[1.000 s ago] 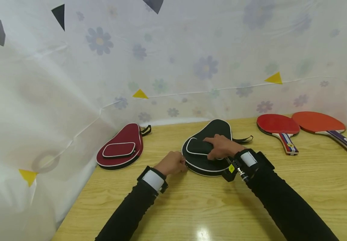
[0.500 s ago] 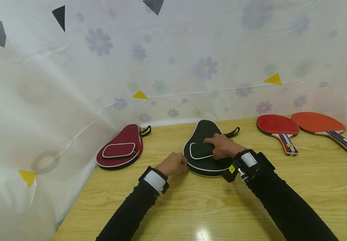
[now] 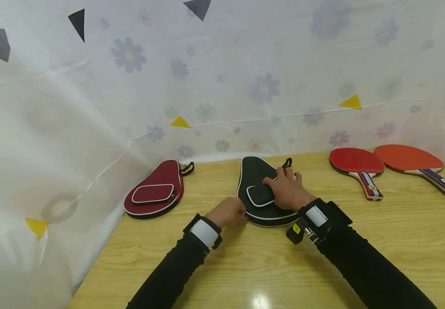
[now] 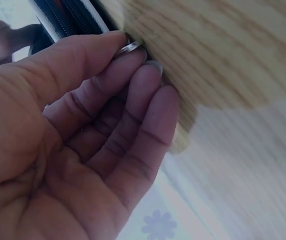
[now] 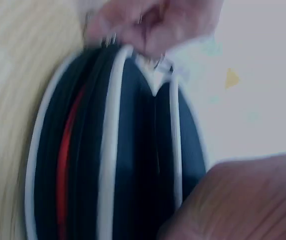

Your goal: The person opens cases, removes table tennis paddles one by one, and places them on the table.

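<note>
one dark case: left hand pinches metal zip pull at its edge; right hand rests spread on top.

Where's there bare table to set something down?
Free table: between the sleeves; between the burgundy case and black case; in front of the paddles. Crowded: around the black case, by left grip and right grip; back right, by paddles.

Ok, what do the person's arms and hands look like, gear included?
The left hand and right hand are ungloved. The left sleeve and right sleeve are long, black and wrinkled. The left wrist strap and right wrist strap are black, each with a pale panel. At the right wrist sits a black module with a yellow mark.
</note>
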A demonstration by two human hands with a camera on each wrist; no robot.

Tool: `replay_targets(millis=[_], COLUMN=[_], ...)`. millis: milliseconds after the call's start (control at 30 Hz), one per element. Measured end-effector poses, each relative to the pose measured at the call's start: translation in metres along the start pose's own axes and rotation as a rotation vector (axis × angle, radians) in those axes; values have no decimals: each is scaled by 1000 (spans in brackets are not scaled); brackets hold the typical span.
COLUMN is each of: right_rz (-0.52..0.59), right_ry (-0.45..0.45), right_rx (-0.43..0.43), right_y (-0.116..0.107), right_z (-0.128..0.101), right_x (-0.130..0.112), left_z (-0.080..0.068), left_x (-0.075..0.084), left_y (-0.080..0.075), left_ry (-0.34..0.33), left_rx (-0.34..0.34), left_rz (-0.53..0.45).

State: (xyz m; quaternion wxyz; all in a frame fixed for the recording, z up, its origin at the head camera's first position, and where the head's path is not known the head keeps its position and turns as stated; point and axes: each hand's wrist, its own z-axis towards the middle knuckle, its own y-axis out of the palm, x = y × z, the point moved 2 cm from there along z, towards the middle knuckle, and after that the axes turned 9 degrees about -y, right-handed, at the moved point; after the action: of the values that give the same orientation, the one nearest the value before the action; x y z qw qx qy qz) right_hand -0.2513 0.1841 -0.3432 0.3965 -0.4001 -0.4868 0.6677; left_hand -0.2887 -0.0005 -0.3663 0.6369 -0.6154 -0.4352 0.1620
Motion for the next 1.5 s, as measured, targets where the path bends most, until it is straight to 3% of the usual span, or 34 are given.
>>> replay_targets(millis=[167,300,400,633,867,1133,1500], right_rz=[102,198,167,227,251,248,291], right_ry=[88,161,178,155,66,-51,-116], right_rx=[-31,-100,-116,-101,-153,-198,-267], right_y=[-6,-3,3,9,10,4,1], right_z=[2,11,15,13,13,14,13], right_x=[-24,-38,-44,-42,-32,-21,-4], left_z=[-3,-3,-1,2,3,4,4], left_x=[1,1,0,-3,-5,-6,-2], left_y=[-1,-2,0,6,7,5,4], left_ry=[53,18,-7,-34,-25,-63,-40], left_rx=[18,5,-9,0,18,-3,27], left_rz=[33,7,-15,-37,-55,-93,-85])
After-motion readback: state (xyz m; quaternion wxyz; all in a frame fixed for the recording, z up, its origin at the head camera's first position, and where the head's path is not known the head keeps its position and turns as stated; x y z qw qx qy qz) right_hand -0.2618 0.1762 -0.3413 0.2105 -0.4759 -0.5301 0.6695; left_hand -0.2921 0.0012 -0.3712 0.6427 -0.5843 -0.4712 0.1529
